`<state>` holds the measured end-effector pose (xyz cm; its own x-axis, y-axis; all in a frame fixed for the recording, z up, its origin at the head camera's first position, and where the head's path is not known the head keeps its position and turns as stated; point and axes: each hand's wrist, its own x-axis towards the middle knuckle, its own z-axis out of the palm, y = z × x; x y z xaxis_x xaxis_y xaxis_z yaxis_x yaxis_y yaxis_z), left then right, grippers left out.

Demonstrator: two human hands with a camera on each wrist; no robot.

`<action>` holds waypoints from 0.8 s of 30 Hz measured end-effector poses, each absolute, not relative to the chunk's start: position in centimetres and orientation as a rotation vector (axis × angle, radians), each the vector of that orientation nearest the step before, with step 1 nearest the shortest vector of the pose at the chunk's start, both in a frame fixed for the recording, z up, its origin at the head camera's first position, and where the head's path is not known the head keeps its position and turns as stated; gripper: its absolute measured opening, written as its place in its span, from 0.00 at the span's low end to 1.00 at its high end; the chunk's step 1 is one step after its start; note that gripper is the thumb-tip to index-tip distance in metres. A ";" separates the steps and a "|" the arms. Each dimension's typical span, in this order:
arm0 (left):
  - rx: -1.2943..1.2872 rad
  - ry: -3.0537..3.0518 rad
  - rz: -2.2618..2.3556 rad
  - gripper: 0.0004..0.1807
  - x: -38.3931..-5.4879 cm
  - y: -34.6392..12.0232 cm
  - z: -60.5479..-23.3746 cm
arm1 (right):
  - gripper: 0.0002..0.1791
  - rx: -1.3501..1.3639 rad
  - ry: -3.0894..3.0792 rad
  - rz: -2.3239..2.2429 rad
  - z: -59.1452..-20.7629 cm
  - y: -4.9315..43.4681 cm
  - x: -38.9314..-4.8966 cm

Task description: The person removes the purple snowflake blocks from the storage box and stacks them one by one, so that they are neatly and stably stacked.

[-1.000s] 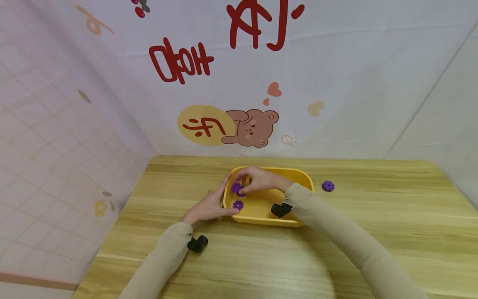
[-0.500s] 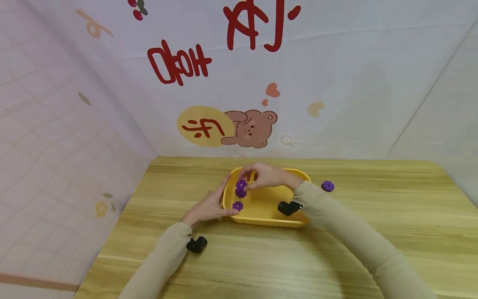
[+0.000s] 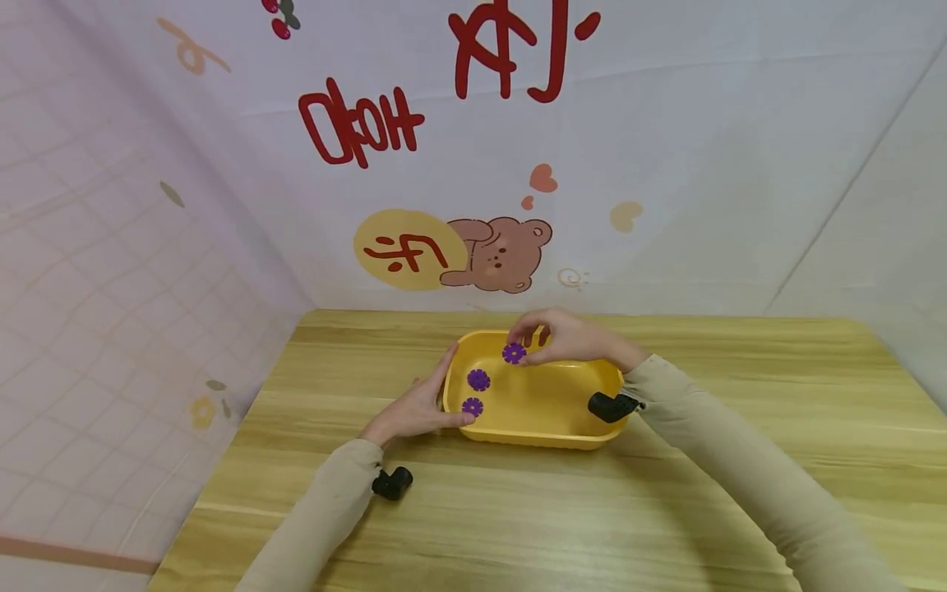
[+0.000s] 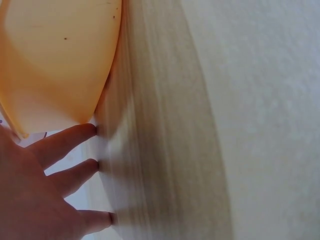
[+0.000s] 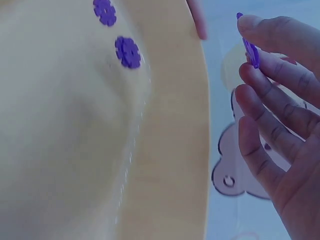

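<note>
My right hand point(image 3: 565, 337) pinches a purple plastic snowflake disc point(image 3: 514, 353) between thumb and fingertips, over the far side of a yellow plastic bin point(image 3: 543, 440). The right wrist view shows this disc point(image 5: 251, 52) edge-on. Two discs' worth of purple show inside the bin's left end: a disc that looks doubled or stacked point(image 3: 478, 380) and another disc point(image 3: 472, 407) near the left thumb. My left hand point(image 3: 418, 409) rests at the bin's left end, fingers straight along its outside and thumb over the near corner. In the left wrist view its fingers point(image 4: 75, 177) are spread against bin and tabletop.
Another purple disc point(image 3: 650, 368) lies on the wooden table point(image 3: 481, 518), right of the bin. A printed cloth point(image 3: 695, 181) with a bear and red characters stands behind the table. Black cameras point(image 3: 392, 483) sit on both wrists.
My right hand has lifted a purple disc from the bin's left end and carried it right and away, toward the far rim. My left hand has stayed put.
</note>
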<state>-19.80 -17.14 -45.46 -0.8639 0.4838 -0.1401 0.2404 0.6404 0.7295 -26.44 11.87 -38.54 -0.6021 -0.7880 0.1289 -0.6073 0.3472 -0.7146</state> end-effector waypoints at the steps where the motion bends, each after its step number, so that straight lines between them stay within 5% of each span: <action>1: 0.584 2.544 1.058 0.65 -19.8 -17.1 -45.5 | 0.17 -1.244 2.376 -1.105 -38.5 12.3 -26.4; 24: 0.604 2.546 1.067 0.65 -19.8 -17.0 -45.5 | 0.15 -1.084 2.498 -1.179 -38.6 19.1 -26.4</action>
<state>-19.83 -16.99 -45.47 -0.8617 0.4925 -0.1222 0.2583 0.6330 0.7298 -26.43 19.15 -38.58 -0.7201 -0.6791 0.1421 -0.5413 0.4218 -0.7274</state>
